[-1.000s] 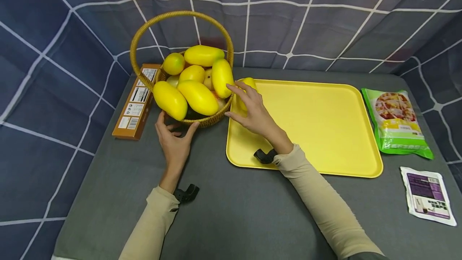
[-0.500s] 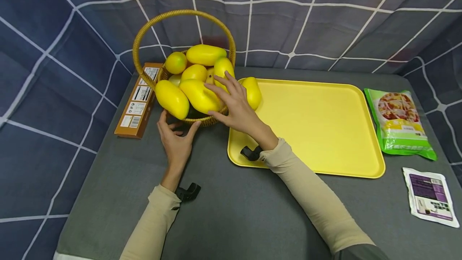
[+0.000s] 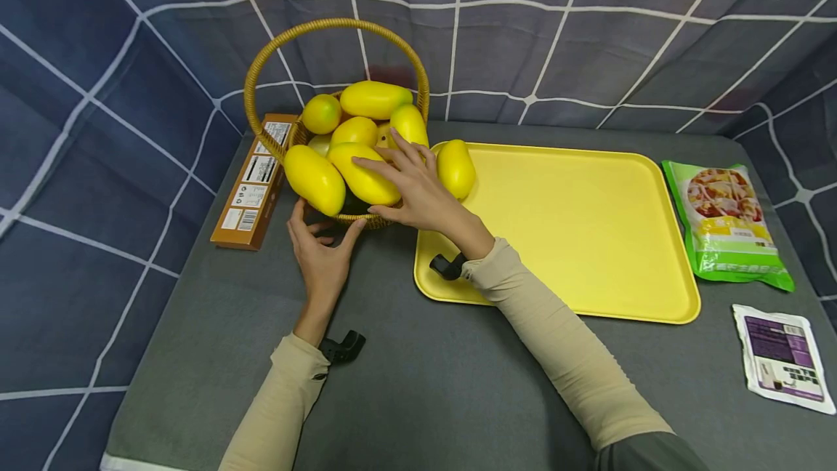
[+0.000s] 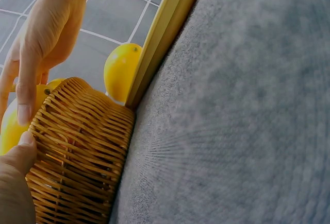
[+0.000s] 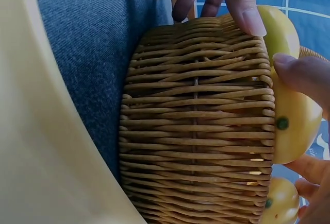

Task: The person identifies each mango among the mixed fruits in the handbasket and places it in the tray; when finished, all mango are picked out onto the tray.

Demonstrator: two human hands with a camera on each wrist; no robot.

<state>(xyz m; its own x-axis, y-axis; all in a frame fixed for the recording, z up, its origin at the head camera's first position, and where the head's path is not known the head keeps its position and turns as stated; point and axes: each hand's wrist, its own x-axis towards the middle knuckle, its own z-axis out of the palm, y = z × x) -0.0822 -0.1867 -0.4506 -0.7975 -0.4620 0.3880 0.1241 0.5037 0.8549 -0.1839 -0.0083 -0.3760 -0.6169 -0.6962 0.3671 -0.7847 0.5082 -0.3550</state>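
A wicker basket (image 3: 375,222) with a tall arched handle stands at the back left, heaped with yellow mangoes and other fruit. My left hand (image 3: 320,256) holds its front wall, thumb (image 5: 252,23) up at the rim and fingers against the weave. Over the basket's right side, my right hand (image 3: 421,191) grips a mango (image 3: 362,174) lying at the front of the heap. In the right wrist view this mango (image 5: 296,118) shows between thumb and fingers, just above the rim. Another mango (image 3: 456,169) lies at the left end of a yellow tray (image 3: 562,231).
Left of the basket lies a long brown box (image 3: 251,195) with white labels. Right of the tray are a green food packet (image 3: 726,220) and, nearer, a white and purple pouch (image 3: 785,358). A grid-patterned cloth (image 3: 497,49) rises behind the grey table (image 3: 418,384).
My right hand has left the mango on the tray and moved left over the basket, onto a mango at the front of the heap. The left hand has stayed at the basket.
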